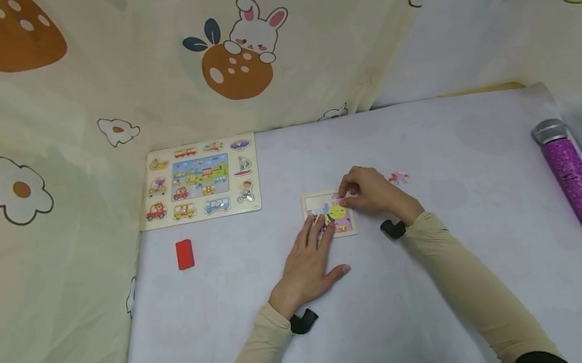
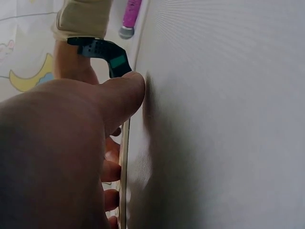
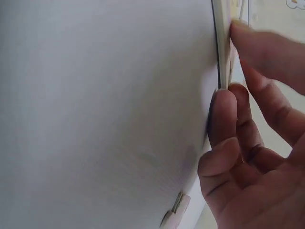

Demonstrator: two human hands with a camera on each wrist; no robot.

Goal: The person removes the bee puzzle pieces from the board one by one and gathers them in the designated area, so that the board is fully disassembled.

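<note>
A small square jigsaw puzzle [image 1: 353, 222] in a pale wooden frame lies on the table, with a yellow cartoon figure among pink and purple pieces. The fingers of my left hand [image 1: 305, 267] rest fairly straight across its lower left part, thumb spread out on the cloth. At the upper right of the frame, my right hand [image 1: 375, 191] pinches a pink puzzle piece [image 1: 335, 198] between thumb and forefinger, mostly covered by the fingertips. In the right wrist view, the right thumb [image 3: 252, 45] presses at the frame's edge. A loose pink piece [image 1: 399, 177] lies just beyond the right hand.
A larger wooden vehicle puzzle board [image 1: 256, 200] lies at the back left, with a red block [image 1: 185, 254] in front of it. Toward the right edge lies a glittery purple microphone [image 1: 575, 179]. A patterned curtain [image 1: 160, 70] hangs behind the white-covered table [image 1: 447, 319].
</note>
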